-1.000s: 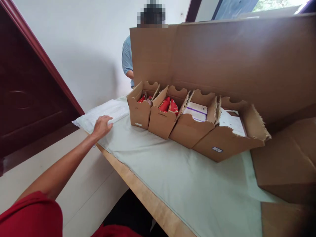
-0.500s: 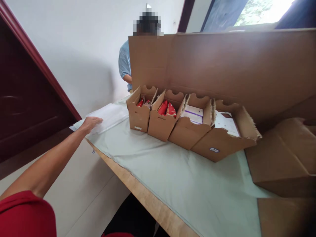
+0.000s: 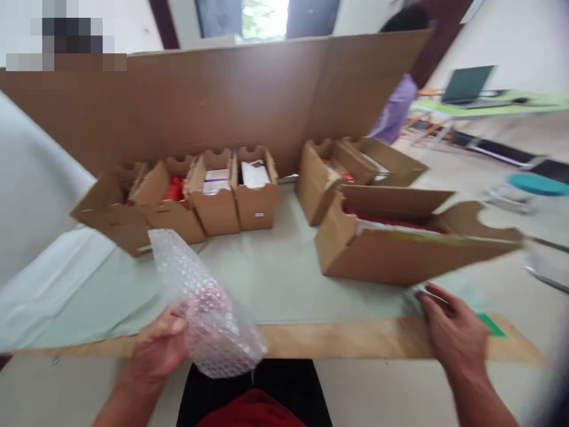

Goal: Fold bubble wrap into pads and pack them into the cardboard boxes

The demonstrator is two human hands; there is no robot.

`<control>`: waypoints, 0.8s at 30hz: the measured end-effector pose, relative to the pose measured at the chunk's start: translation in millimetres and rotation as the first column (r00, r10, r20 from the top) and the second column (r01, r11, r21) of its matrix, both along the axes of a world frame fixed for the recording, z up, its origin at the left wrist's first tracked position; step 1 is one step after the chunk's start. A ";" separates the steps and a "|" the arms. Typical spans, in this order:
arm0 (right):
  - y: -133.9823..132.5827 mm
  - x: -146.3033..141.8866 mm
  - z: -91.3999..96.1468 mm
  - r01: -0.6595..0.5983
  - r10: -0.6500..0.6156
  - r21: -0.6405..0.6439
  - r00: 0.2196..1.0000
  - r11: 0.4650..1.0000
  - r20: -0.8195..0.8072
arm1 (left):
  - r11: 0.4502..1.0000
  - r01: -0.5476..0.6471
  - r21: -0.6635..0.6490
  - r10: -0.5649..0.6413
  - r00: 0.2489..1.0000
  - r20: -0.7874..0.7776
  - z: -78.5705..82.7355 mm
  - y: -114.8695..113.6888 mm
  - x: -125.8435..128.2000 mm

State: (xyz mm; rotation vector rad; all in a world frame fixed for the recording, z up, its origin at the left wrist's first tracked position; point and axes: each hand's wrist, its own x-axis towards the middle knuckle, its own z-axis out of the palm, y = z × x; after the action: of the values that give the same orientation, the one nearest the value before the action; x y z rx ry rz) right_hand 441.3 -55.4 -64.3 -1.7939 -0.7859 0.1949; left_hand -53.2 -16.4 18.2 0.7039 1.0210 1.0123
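Observation:
My left hand (image 3: 162, 338) is closed on a bubble wrap bag (image 3: 213, 320), held up in front of the table edge. Pinkish colour shows through it; whether that is contents or fingers I cannot tell. At the table's right end, my right hand (image 3: 457, 326) reaches down with its fingers curled. A blurred, greyish, see-through thing (image 3: 411, 299) lies at its fingertips, too unclear to name. Just beyond that hand stands a long cardboard bin (image 3: 377, 258) with red and white items inside.
Several cardboard bins (image 3: 255, 204) stand in a row before a tall cardboard panel (image 3: 249, 95). White sheets (image 3: 57, 279) lie at the left. Green tape (image 3: 491, 325) marks the right edge. Beyond are a laptop (image 3: 466, 86), a teal stool (image 3: 540, 184) and a person in purple (image 3: 395, 110).
The view has swung right. My left hand has come from the white sheets to the table's front with the bubble wrap bag in it. My right hand has come into view.

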 end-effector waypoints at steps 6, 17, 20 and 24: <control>-8.4 12.1 -18.0 0.000 0.000 0.092 1.000 0.996 -0.008 | 0.956 0.226 0.189 -0.238 0.970 0.048 48.2 25.3 123.2; -13.0 5.6 -22.9 -0.007 0.026 0.179 0.995 0.984 -0.101 | 0.995 -0.078 -0.054 0.077 0.997 -0.021 -34.1 -5.3 129.3; -11.3 1.4 -21.0 0.004 0.018 0.185 0.993 0.983 -0.119 | 0.979 -0.095 -0.179 0.093 0.996 -0.019 -51.3 -22.7 145.6; -12.1 -6.0 -15.7 0.017 0.004 0.182 0.993 0.983 -0.116 | 0.979 -0.140 -0.149 0.130 0.989 -0.075 -65.2 -37.9 147.4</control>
State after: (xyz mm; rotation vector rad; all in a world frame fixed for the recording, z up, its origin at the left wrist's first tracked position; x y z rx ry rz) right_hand 435.3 -67.6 -80.0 -1.5970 -0.6924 0.2133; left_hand 94.1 -54.3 -46.9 0.5489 1.2028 1.0202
